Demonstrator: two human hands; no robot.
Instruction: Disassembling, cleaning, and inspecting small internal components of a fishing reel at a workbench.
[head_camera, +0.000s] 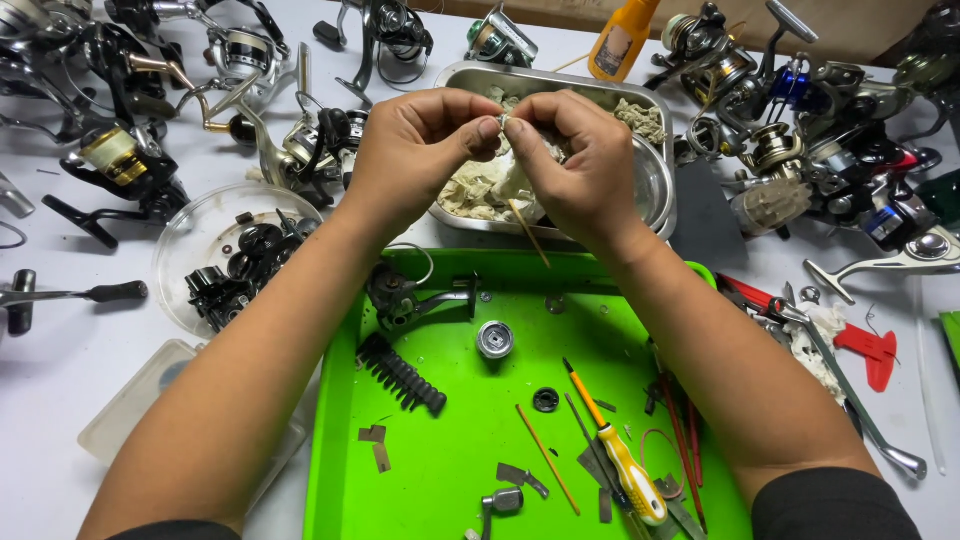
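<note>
Small part (505, 122), pinched between left hand (420, 150), right hand (580, 165)

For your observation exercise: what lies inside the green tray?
The green tray holds a black ridged spring-like part, round metal piece, yellow-handled screwdriver and thin sticks. Both forearms cover its side edges.

The scene is brightly and evenly lit from overhead, so the white table (60, 370) and green tray (450, 440) show only faint, soft shadows under the arms. Glare glints off the steel tray (655, 190) toward one o'clock and the reels (800, 110) at two. Focus is sharp centrally; wide-angle bending stretches the forearms toward five and seven o'clock.
</note>
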